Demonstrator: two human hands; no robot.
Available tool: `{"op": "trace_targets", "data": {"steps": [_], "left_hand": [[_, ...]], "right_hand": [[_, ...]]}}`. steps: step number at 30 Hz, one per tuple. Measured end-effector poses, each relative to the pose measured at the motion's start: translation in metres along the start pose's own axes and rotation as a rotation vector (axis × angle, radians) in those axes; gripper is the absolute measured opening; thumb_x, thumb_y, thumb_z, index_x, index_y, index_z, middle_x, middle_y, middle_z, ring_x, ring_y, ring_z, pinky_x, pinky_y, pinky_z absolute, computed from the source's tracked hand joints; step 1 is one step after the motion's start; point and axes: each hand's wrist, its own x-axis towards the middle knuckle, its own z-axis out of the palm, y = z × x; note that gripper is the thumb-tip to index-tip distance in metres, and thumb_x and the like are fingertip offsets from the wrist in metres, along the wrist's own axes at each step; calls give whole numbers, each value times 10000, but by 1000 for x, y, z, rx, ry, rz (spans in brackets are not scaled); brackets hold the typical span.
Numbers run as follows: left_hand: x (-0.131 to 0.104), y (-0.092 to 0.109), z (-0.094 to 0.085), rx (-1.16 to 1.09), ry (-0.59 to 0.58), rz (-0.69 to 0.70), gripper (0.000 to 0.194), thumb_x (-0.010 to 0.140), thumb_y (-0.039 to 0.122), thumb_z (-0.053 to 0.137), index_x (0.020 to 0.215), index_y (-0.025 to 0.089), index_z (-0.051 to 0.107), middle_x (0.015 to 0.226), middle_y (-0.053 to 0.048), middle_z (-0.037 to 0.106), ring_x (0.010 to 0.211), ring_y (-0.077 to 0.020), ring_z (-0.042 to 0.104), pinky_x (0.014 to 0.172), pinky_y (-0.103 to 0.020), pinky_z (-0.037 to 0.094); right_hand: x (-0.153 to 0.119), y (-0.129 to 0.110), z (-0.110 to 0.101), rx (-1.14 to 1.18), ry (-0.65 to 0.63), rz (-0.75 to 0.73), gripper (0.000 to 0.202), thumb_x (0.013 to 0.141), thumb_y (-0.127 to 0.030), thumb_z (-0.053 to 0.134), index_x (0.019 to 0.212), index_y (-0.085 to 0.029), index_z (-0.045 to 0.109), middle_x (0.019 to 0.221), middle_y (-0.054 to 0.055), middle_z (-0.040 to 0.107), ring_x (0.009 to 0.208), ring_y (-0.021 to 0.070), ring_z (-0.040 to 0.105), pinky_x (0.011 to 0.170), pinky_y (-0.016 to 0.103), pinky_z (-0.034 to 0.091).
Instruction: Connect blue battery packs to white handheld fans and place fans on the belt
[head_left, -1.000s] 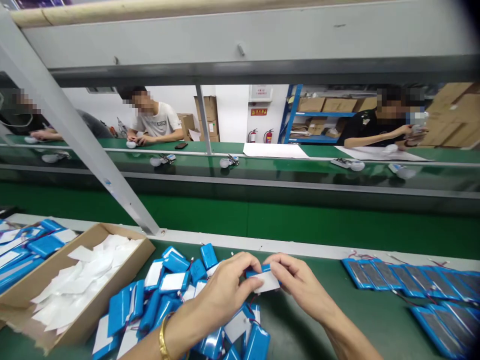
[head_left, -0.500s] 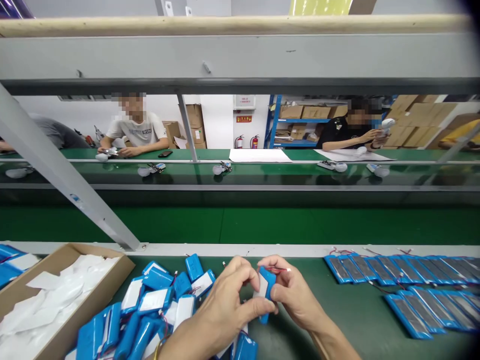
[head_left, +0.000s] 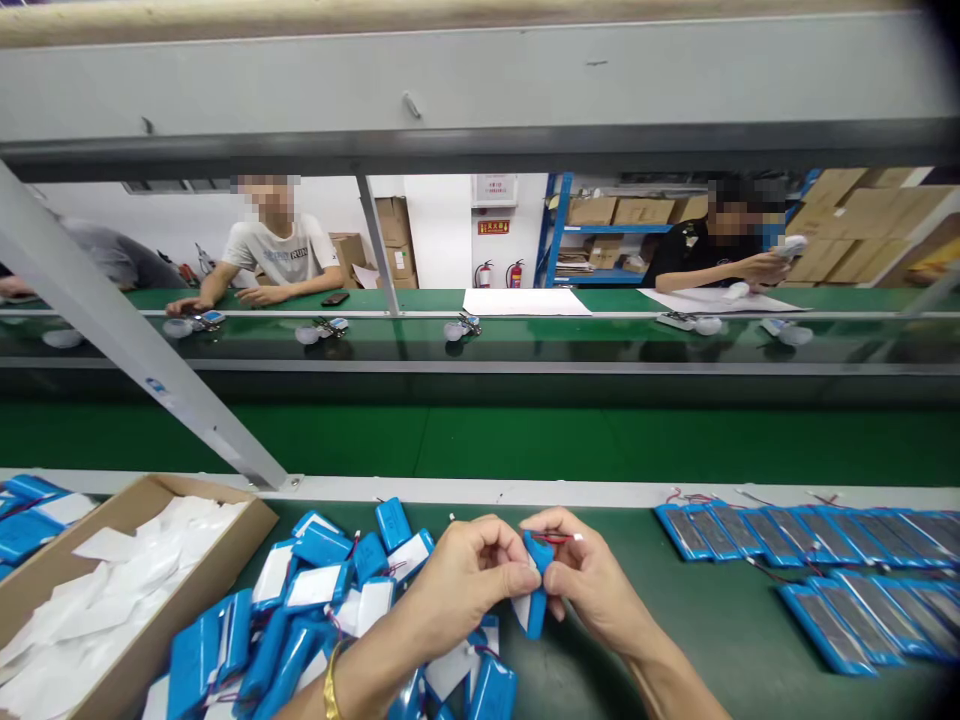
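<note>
A blue battery pack with a white face and red wires is held upright between both hands, over the green table. My left hand pinches the white face near its upper left edge. On the other side, my right hand grips the right edge, with the wires and a small white connector at its fingers. Beside and below my left forearm lies a loose heap of blue battery packs, many with white faces up.
A cardboard box of white paper pieces stands at the left. Rows of battery packs lie at the right. A slanted metal post rises at the left. Beyond the belt, a person and another person sit working.
The view has shifted slightly. My left fingers have closed in on the pack's upper part, and the pack is turned more edge-on. Across the belt, the left person's hand has moved outward from a white item.
</note>
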Motion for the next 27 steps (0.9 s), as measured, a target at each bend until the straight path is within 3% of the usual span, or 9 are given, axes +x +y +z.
{"op": "trace_targets", "data": {"steps": [9, 16, 27], "left_hand": [[1, 1, 0, -61, -33, 48, 301, 816, 381, 623, 733, 102, 548, 638, 0, 530, 589, -78, 441, 555, -186, 331], [1, -4, 6, 13, 64, 20, 335, 726, 393, 716, 707, 122, 520, 570, 35, 481, 530, -66, 376, 488, -184, 265], [6, -6, 3, -151, 12, 8, 432, 675, 485, 751, 674, 116, 525, 540, 43, 470, 503, -56, 374, 510, -185, 286]], "right_hand": [[-2, 1, -3, 17, -6, -9, 469, 670, -445, 786, 1022, -203, 592, 697, -23, 567, 480, 54, 464, 389, 140, 404], [-3, 0, -1, 3, 23, -10, 469, 643, -424, 810, 995, -204, 592, 683, -31, 557, 474, 54, 449, 383, 141, 399], [0, 6, -1, 43, 24, -4, 466, 642, -445, 806, 986, -207, 602, 679, -37, 550, 451, 40, 431, 366, 126, 373]]}}
